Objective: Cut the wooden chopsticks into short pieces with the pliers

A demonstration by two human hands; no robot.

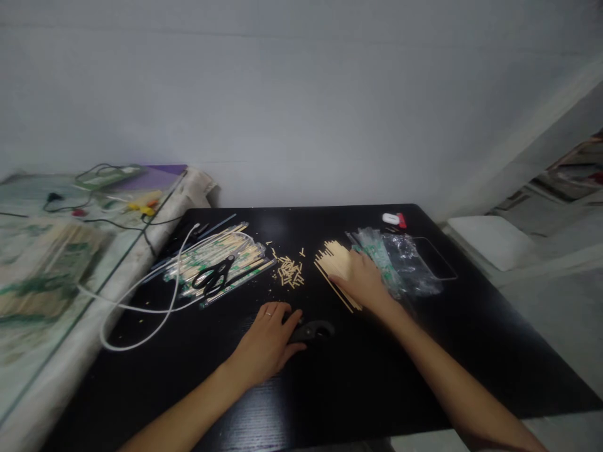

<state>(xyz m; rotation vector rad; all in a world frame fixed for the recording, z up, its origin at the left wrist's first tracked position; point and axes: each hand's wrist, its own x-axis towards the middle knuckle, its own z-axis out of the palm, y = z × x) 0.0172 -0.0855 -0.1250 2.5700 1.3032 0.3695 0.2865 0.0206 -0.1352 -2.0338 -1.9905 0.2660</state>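
My left hand (pixel 271 336) rests on the table, a ring on one finger. Its thumb and index finger are closed round the handle end of a black hand tool (pixel 316 329) with a curved, hook-like head; the exact kind is unclear. My right hand (pixel 366 282) grips a pile of thin wooden sticks (pixel 332 257), thumb on the near left side and the other fingers partly hidden behind. Between the hands and farther back lies a small heap of short cut stick pieces (pixel 289 272), with crumbs around it.
To the left lie wrapped sticks (pixel 221 251) in clear and green packaging, black scissors (pixel 214 276) on top, and a looping white cable (pixel 136 309). On the right are empty plastic wrappers (pixel 400 263) and a white case (pixel 391 218). A cluttered glass-topped surface (pixel 42 358) adjoins the left.
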